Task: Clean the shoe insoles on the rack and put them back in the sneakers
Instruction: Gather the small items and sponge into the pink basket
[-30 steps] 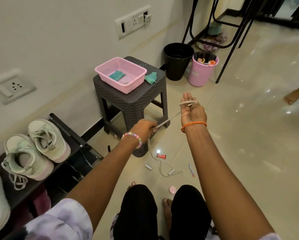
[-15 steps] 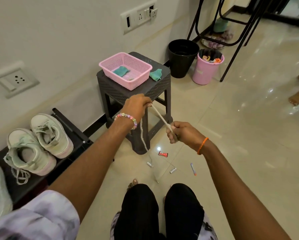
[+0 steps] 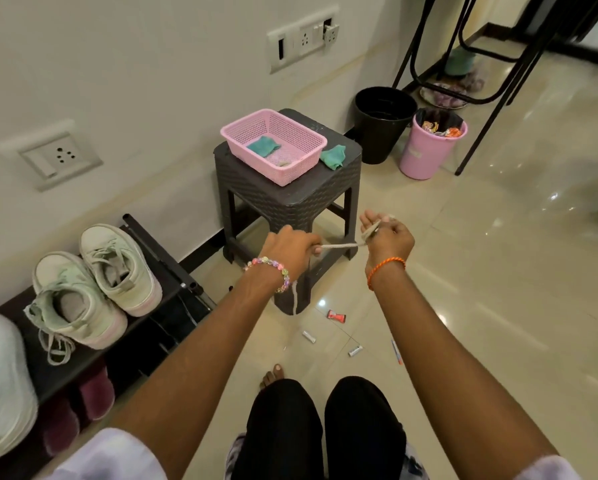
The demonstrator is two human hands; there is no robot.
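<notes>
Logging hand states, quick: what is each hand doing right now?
Left hand: closed, gripping the shoelace.
Right hand: closed, fingers curled round the other end of the same shoelace, which is stretched between both hands.

We see a black shoe rack carrying two pale sneakers side by side; a dark stool bears a pink basket and, at its right edge, a teal cloth.
</notes>
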